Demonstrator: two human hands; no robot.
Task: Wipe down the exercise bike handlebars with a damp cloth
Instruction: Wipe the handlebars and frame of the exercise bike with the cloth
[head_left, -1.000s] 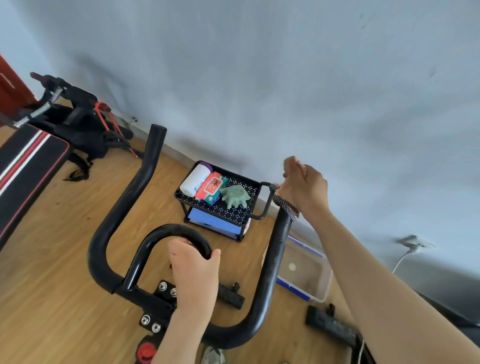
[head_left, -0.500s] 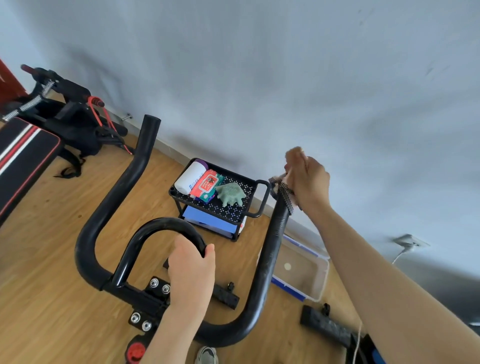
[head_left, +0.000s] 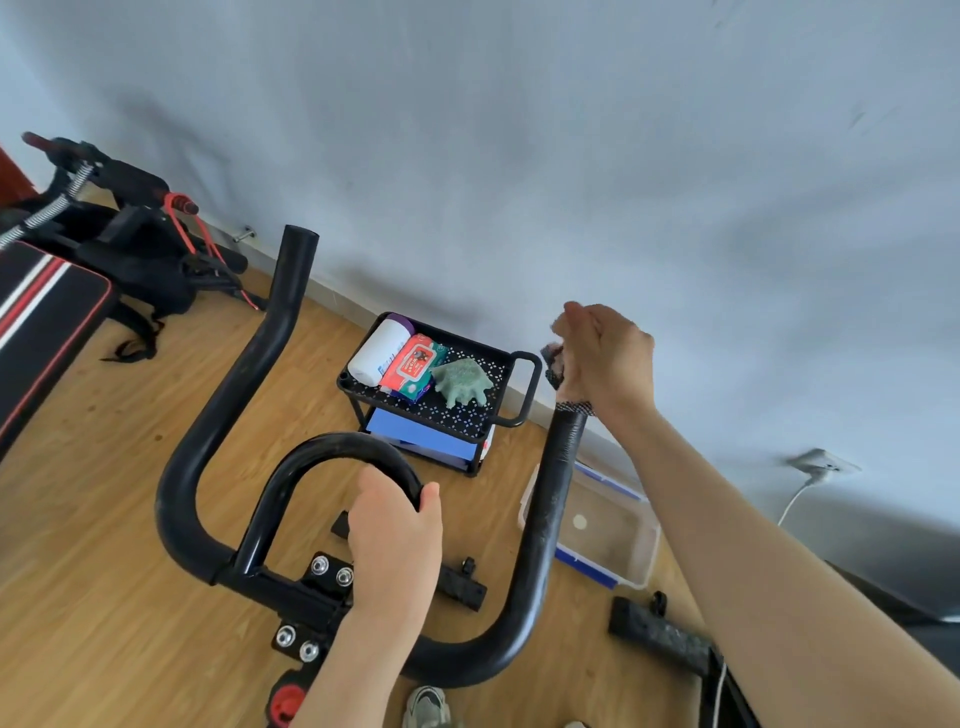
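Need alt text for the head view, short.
A right hand clamps a dark cloth over the tip of the bike's right handlebar horn, while the left hand grips the inner loop bar. A small black cart stands behind on the wood floor.

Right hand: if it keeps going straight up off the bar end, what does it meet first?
Nothing visible: above the right hand, closed on the cloth, only the bare wall shows, probably farther back; depth is unclear.
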